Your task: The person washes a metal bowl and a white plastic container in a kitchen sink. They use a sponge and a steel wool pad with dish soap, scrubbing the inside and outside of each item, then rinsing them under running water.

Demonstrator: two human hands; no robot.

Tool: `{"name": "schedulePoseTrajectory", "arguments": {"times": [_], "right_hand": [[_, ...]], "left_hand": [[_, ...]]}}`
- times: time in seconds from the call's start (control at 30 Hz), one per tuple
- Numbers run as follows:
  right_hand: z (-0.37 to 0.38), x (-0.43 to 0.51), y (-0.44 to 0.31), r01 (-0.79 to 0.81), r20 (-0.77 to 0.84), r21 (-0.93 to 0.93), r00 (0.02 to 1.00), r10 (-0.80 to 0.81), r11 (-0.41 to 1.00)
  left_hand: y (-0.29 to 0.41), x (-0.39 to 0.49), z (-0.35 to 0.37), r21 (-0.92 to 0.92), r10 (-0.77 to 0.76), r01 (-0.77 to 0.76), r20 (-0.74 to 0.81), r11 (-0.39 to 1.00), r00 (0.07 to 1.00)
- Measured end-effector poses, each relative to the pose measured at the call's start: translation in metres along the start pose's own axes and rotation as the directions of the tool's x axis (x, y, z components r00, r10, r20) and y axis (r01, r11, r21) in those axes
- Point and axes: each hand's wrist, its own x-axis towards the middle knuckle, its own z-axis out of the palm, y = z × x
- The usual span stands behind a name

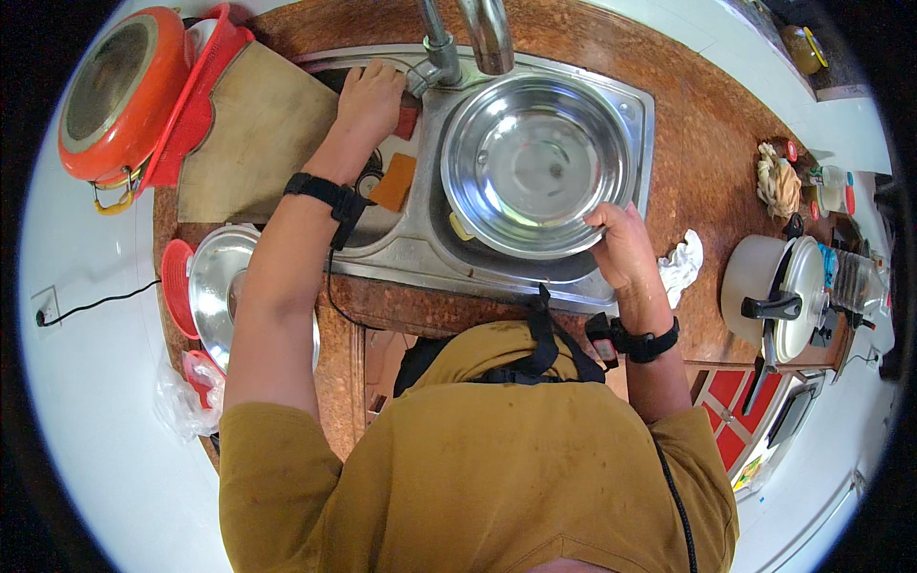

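A shiny stainless steel bowl (551, 168) sits over the right basin of the steel double sink (419, 236), below the faucet (487, 36). My right hand (622, 243) grips the bowl's lower right rim, thumb on the inside. My left hand (372, 89) reaches to the back of the left basin, beside the faucet base; its fingertips are partly hidden, and whether it holds anything does not show. An orange-brown sponge (393, 183) and a red piece (406, 123) lie in the left basin near the drain. Something pale yellow (461, 226) shows under the bowl's left edge.
A wooden-looking board (261, 136) covers part of the left basin. Beyond it lean a red pan (107, 93) and a red colander (204, 79). A steel lid or basin (222, 286) lies beside my left arm. On the right are a white crumpled cloth (683, 266) and a pressure cooker (759, 286).
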Motion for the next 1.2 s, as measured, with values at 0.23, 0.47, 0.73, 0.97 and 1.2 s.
{"name": "schedulePoseTrajectory", "arguments": {"times": [0.23,0.47,0.73,0.97,1.2], "right_hand": [[0.006,0.006,0.012,-0.01,0.059,0.133,0.998,0.002,0.991],[0.001,0.02,0.038,-0.178,0.066,-0.024,0.982,0.179,0.984],[0.004,0.09,0.061,0.166,0.174,-0.659,0.982,-0.066,0.734],[0.024,0.071,0.057,-0.235,0.243,-0.152,0.933,0.267,0.96],[0.04,0.06,0.058,0.083,0.279,0.065,0.955,-0.098,0.994]], "left_hand": [[0.047,-0.032,-0.014,-0.82,-0.241,0.08,-0.071,0.567,0.968],[0.082,-0.094,-0.035,-0.853,-0.216,0.469,0.425,0.228,0.879],[0.062,-0.081,-0.106,-0.709,-0.126,0.243,0.214,0.662,0.969],[0.068,-0.071,-0.084,-0.783,-0.419,0.214,-0.065,0.584,0.906],[0.172,-0.055,-0.01,-0.608,-0.251,0.277,0.639,-0.744,0.727]]}}
